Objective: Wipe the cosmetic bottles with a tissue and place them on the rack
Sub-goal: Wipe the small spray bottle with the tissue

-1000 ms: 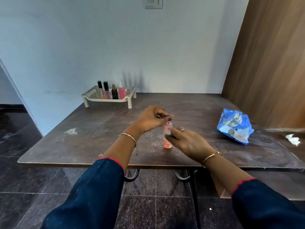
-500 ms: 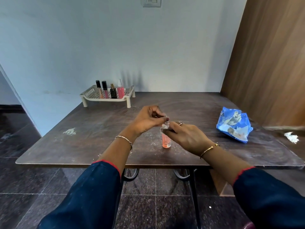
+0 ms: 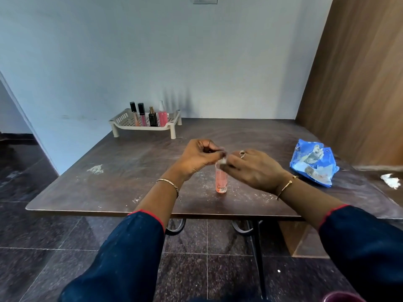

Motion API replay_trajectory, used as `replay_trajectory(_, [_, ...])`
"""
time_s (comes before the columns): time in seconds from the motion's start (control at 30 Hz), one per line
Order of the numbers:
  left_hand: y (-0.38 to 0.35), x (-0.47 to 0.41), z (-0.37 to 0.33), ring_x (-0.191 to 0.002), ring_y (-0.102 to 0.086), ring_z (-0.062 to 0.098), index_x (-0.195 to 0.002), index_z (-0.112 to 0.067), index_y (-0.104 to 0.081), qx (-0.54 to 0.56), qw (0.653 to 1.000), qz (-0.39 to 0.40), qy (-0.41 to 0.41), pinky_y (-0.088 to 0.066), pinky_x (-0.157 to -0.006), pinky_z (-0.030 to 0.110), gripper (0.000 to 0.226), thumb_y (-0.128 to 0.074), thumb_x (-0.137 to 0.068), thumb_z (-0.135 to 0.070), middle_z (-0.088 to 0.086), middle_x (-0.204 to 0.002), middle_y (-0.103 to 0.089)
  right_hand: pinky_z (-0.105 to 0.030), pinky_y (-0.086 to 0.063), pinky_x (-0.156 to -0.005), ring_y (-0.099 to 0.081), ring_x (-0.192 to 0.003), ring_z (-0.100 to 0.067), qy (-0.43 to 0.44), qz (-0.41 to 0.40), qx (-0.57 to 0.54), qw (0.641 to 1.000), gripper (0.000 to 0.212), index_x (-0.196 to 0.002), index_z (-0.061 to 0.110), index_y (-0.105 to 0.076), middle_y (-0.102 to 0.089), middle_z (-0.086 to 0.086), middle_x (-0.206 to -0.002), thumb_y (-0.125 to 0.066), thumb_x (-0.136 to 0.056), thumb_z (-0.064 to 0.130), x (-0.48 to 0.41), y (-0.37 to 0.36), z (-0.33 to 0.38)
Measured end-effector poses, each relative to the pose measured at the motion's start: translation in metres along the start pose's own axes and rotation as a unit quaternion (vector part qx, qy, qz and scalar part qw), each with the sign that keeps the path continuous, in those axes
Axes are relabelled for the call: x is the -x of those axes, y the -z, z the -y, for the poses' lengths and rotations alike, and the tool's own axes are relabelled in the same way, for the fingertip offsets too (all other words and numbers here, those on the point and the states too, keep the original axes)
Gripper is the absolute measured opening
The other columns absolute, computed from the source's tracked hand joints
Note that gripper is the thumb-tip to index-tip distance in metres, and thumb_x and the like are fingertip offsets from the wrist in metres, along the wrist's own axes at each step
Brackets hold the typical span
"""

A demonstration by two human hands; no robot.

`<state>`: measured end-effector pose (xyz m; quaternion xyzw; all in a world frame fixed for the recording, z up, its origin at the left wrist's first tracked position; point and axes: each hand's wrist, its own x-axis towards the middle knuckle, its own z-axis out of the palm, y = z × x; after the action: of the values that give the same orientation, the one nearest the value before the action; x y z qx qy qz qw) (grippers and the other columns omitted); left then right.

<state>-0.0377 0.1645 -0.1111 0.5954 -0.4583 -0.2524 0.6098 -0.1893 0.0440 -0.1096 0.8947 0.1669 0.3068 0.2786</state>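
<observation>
Pink bottle (image 3: 221, 182) is standing upright on the table (image 3: 130, 192), directly under both hands. Its long axis is running straight up, with the base sitting on the wood and the cap pointing up into the fingers. The left hand (image 3: 198, 156) is meeting it from the left with fingers curled, pinching at the cap. The right hand (image 3: 254, 168) is coming in from the right, its fingertips pinching a small white tissue (image 3: 223, 160) against the bottle's top. The lower body of the bottle is showing bare below both hands, and neither palm is wrapping it.

Just right of the right hand, apart from it, a blue packet (image 3: 314, 162) is lying flat.

Farther off, the rack (image 3: 117, 125) is sitting well forward and to the left of the left hand, against the wall. Four bottles on rack (image 3: 150, 115) are standing upright in a row, leaving bare perforated floor to their left.

Judging by this layout, wiping is under way at the cap end and the body probably needs doing next. The carry to the rack would then be running forward and leftward. The left hand is the nearer one for that, and the bottle would best be travelling upright, as it is standing now, so it sets down beside the row without tipping its neighbours.
</observation>
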Motion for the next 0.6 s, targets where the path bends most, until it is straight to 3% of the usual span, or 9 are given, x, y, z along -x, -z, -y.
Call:
replay_trajectory(0.1, [-0.005,-0.001,0.000,-0.070,-0.067,0.007,-0.083,-0.001,-0.069,-0.002,1.000,-0.007,0.000,-0.052,-0.065,0.018,0.004,-0.068,-0.081,0.003,0.002,-0.079,-0.071,-0.033,-0.048,-0.051,-0.059,-0.064,-0.026,-0.090,0.028,-0.050,0.994,0.019,-0.100,0.008,-0.068,-0.063,-0.010,-0.080,-0.055,-0.086,0.007,0.001,0.002,0.006])
replay_trajectory(0.17, [-0.007,0.000,0.001,-0.070,-0.067,0.006,-0.081,-0.001,-0.068,0.000,1.000,-0.013,-0.004,-0.052,-0.064,0.017,0.004,-0.067,-0.081,0.004,0.002,-0.079,-0.071,-0.034,-0.053,-0.052,-0.063,-0.065,-0.030,-0.140,0.054,-0.095,0.984,0.035,-0.102,0.008,-0.068,-0.066,-0.012,-0.082,-0.037,-0.089,0.017,0.005,0.001,0.013])
replay_trajectory(0.23, [-0.007,-0.001,0.001,-0.079,-0.069,0.014,-0.080,-0.002,-0.068,0.011,1.000,-0.018,-0.001,-0.055,-0.068,0.021,0.007,-0.067,-0.081,0.004,0.006,-0.086,-0.072,-0.038,-0.053,-0.051,-0.061,-0.069,-0.031,-0.101,0.102,-0.117,0.983,0.040,-0.110,0.006,-0.063,-0.064,-0.014,-0.087,-0.029,-0.095,0.021,0.011,-0.005,0.020])
replay_trajectory(0.3, [-0.006,-0.001,0.002,-0.085,-0.069,0.020,-0.081,-0.001,-0.068,0.013,1.000,-0.020,0.005,-0.057,-0.072,0.025,0.006,-0.067,-0.080,0.004,0.008,-0.089,-0.072,-0.037,-0.050,-0.045,-0.056,-0.063,-0.025,0.017,0.111,-0.075,0.991,0.020,-0.106,0.003,-0.059,-0.059,-0.011,-0.084,-0.045,-0.095,0.011,0.018,-0.016,0.030])
replay_trajectory(0.4, [-0.008,-0.001,0.003,-0.083,-0.068,0.015,-0.090,0.006,-0.068,-0.017,1.000,-0.023,-0.001,-0.057,-0.074,0.024,0.009,-0.066,-0.081,0.003,0.008,-0.089,-0.072,-0.034,-0.050,-0.048,-0.054,-0.060,-0.021,0.106,0.099,-0.043,0.988,0.016,-0.091,0.004,-0.065,-0.058,-0.008,-0.081,-0.049,-0.093,0.006,0.020,-0.024,0.029])
replay_trajectory(0.5, [-0.007,0.000,0.003,-0.075,-0.068,0.007,-0.089,0.006,-0.068,-0.025,0.999,-0.039,-0.007,-0.056,-0.070,0.021,0.009,-0.065,-0.081,0.004,0.007,-0.088,-0.072,-0.034,-0.047,-0.046,-0.052,-0.059,-0.021,0.089,0.038,-0.021,0.995,0.019,-0.090,0.005,-0.067,-0.058,-0.007,-0.079,-0.048,-0.095,0.007,0.009,-0.015,0.014])
replay_trajectory(0.6, [-0.005,-0.001,0.003,-0.065,-0.066,0.000,-0.089,0.005,-0.069,-0.034,0.998,-0.046,-0.004,-0.052,-0.063,0.015,0.008,-0.065,-0.082,0.003,0.004,-0.085,-0.072,-0.033,-0.043,-0.048,-0.050,-0.063,-0.021,0.033,-0.001,0.000,0.999,0.018,-0.105,0.005,-0.066,-0.055,-0.007,-0.081,-0.052,-0.094,0.009,0.004,-0.008,0.005])
